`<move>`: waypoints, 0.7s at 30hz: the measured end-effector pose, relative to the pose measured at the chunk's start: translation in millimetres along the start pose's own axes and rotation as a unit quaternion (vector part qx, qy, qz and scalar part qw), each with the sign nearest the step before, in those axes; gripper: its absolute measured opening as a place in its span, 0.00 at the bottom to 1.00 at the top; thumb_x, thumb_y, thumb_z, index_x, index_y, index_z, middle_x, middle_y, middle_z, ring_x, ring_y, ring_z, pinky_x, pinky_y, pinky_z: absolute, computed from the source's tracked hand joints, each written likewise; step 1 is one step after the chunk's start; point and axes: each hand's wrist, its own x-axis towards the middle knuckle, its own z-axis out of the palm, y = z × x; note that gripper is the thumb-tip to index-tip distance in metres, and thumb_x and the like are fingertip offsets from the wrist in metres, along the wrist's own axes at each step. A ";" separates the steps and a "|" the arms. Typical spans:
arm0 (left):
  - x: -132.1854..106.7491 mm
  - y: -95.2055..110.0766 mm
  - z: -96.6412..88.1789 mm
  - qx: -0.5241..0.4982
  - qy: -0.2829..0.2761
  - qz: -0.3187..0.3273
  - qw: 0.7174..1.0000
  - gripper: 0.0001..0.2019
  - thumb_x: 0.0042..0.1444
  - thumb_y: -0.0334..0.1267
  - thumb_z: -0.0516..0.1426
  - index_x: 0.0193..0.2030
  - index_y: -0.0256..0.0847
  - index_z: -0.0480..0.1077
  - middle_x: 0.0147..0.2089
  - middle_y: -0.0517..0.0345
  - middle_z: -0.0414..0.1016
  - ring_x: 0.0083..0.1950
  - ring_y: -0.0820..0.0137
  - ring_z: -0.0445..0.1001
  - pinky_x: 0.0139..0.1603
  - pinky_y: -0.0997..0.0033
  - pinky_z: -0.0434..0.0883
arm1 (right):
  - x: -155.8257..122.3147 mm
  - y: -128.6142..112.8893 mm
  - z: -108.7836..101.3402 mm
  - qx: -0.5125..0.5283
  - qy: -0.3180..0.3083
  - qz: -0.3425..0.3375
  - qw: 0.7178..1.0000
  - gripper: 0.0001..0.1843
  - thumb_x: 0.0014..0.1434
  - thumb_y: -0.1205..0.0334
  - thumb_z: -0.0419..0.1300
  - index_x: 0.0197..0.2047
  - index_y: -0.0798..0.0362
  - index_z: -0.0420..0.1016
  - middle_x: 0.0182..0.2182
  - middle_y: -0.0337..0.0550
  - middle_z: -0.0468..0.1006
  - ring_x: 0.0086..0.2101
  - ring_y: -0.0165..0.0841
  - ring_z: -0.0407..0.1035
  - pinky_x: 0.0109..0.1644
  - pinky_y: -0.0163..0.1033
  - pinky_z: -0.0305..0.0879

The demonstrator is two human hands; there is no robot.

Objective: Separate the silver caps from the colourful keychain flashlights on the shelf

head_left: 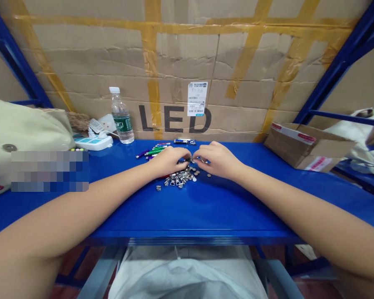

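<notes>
Both of my hands meet over a small heap of silvery metal parts (179, 178) on the blue shelf (205, 207). My left hand (170, 161) has its fingers curled and pinched together at the heap's top. My right hand (218, 160) is curled the same way, its fingertips touching those of the left around a tiny piece that I cannot make out. Just behind the hands lie several thin pen-like sticks (156, 150) in green, purple and red, and a dark blue one (184, 141) lies further back.
A water bottle (121, 118) and a white power strip (93, 142) stand at the back left beside a cream bag (21, 128). An open cardboard box (305, 143) sits at the right. A taped cardboard wall marked LED (174, 120) closes the back.
</notes>
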 end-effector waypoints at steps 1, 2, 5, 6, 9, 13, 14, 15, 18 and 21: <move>0.0 0.0 0.0 0.000 0.000 0.000 1.000 0.08 0.57 0.34 0.56 0.43 0.39 0.72 0.41 0.55 0.79 0.43 0.66 0.76 0.43 0.69 0.68 | -0.7 1.1 0.6 -0.011 0.003 -0.015 1.000 0.10 0.64 0.63 0.51 0.39 0.53 0.74 0.30 0.41 0.75 0.30 0.30 0.65 0.37 0.37 0.51; 0.0 0.0 0.0 0.000 0.001 0.000 1.000 0.08 0.57 0.34 0.56 0.43 0.39 0.72 0.41 0.55 0.79 0.43 0.66 0.76 0.43 0.70 0.68 | -1.4 2.1 1.2 -0.020 0.007 -0.025 0.999 0.10 0.64 0.63 0.51 0.39 0.53 0.74 0.30 0.42 0.76 0.30 0.30 0.65 0.37 0.37 0.51; -0.1 0.3 -0.3 -0.002 -0.001 -0.001 1.000 0.08 0.56 0.34 0.56 0.43 0.39 0.72 0.41 0.56 0.79 0.42 0.66 0.76 0.43 0.69 0.69 | -3.2 4.1 3.2 -0.032 0.013 -0.038 0.999 0.11 0.65 0.63 0.50 0.39 0.53 0.74 0.30 0.41 0.76 0.30 0.30 0.64 0.36 0.37 0.51; -0.2 0.5 -0.4 -0.002 -0.001 -0.002 1.000 0.08 0.56 0.34 0.56 0.43 0.39 0.72 0.41 0.56 0.79 0.42 0.66 0.76 0.43 0.69 0.69 | -3.5 4.4 3.7 -0.032 0.014 -0.040 0.999 0.12 0.65 0.63 0.50 0.39 0.53 0.75 0.30 0.41 0.76 0.30 0.30 0.64 0.36 0.37 0.51; -0.2 0.8 -0.9 -0.001 -0.001 -0.002 1.000 0.08 0.57 0.34 0.56 0.43 0.39 0.72 0.41 0.56 0.79 0.43 0.66 0.76 0.43 0.69 0.69 | -3.6 3.8 3.2 -0.033 0.011 -0.039 0.999 0.12 0.65 0.63 0.50 0.38 0.54 0.75 0.30 0.42 0.76 0.30 0.30 0.65 0.37 0.38 0.51; -0.2 0.9 -1.1 -0.007 -0.005 -0.004 1.000 0.08 0.57 0.34 0.56 0.43 0.39 0.72 0.41 0.57 0.79 0.43 0.66 0.76 0.44 0.69 0.69 | -1.4 1.7 -2.2 -0.011 -0.013 -0.016 1.000 0.11 0.63 0.63 0.52 0.38 0.55 0.75 0.30 0.43 0.76 0.29 0.30 0.65 0.37 0.38 0.53; -0.2 1.0 -1.1 -0.007 -0.006 -0.006 1.000 0.08 0.57 0.34 0.56 0.43 0.39 0.72 0.41 0.57 0.79 0.43 0.66 0.76 0.44 0.69 0.69 | -0.8 1.5 -4.0 0.003 -0.023 -0.003 1.000 0.10 0.62 0.63 0.53 0.39 0.55 0.75 0.30 0.43 0.77 0.29 0.30 0.65 0.37 0.38 0.53; -0.2 1.1 -1.1 -0.008 -0.007 -0.008 1.000 0.08 0.57 0.34 0.56 0.43 0.39 0.72 0.42 0.56 0.79 0.43 0.66 0.76 0.44 0.69 0.69 | -0.4 1.7 -5.5 0.019 -0.037 0.012 0.999 0.09 0.61 0.64 0.54 0.38 0.54 0.75 0.30 0.42 0.77 0.29 0.30 0.66 0.37 0.37 0.54; -0.5 1.3 -0.9 -0.007 -0.004 -0.014 1.000 0.09 0.56 0.34 0.56 0.44 0.39 0.72 0.42 0.55 0.78 0.43 0.66 0.76 0.43 0.69 0.69 | -0.2 3.7 -7.1 0.065 -0.094 0.052 0.992 0.07 0.58 0.64 0.57 0.36 0.54 0.76 0.30 0.41 0.77 0.29 0.30 0.67 0.36 0.36 0.56; -0.6 1.0 -0.4 -0.007 -0.001 -0.015 1.000 0.09 0.56 0.34 0.56 0.44 0.39 0.72 0.42 0.55 0.78 0.43 0.66 0.76 0.43 0.69 0.69 | -1.8 6.7 -2.1 0.099 -0.139 0.062 0.983 0.07 0.57 0.64 0.58 0.38 0.53 0.78 0.32 0.43 0.77 0.31 0.31 0.68 0.37 0.36 0.59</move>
